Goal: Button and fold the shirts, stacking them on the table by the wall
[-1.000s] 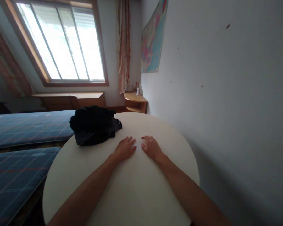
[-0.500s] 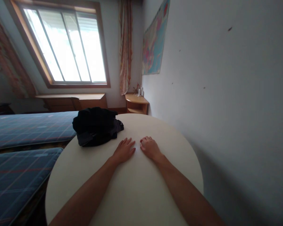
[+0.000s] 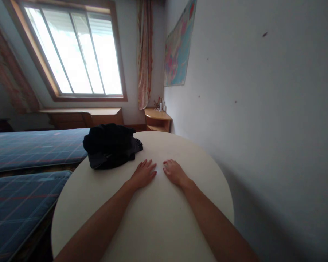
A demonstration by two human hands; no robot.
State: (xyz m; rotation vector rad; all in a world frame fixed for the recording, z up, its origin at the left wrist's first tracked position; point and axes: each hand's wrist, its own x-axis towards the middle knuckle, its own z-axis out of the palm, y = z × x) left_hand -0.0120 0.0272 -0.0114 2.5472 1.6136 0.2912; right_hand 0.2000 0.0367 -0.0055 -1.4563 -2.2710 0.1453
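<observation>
A round white table [image 3: 158,218] fills the lower middle of the view. My left hand [image 3: 144,174] rests palm down on it with the fingers apart, holding nothing. Just to its right, with a small gap between them, my right hand [image 3: 175,171] also lies on the tabletop, fingers slightly curled but apart, with nothing in it. A crumpled heap of black cloth [image 3: 112,145] sits at the far left part of the table, beyond my left hand and not touching it.
Two blue plaid mattresses [image 3: 35,149] lie left of the table. A white wall [image 3: 257,109] with a map [image 3: 177,51] runs along the right. Behind stand a low wooden desk [image 3: 106,115] under the window and a corner shelf [image 3: 157,115].
The whole view has shifted very slightly. The fingers of my right hand have moved a little; both hands remain on the table.
</observation>
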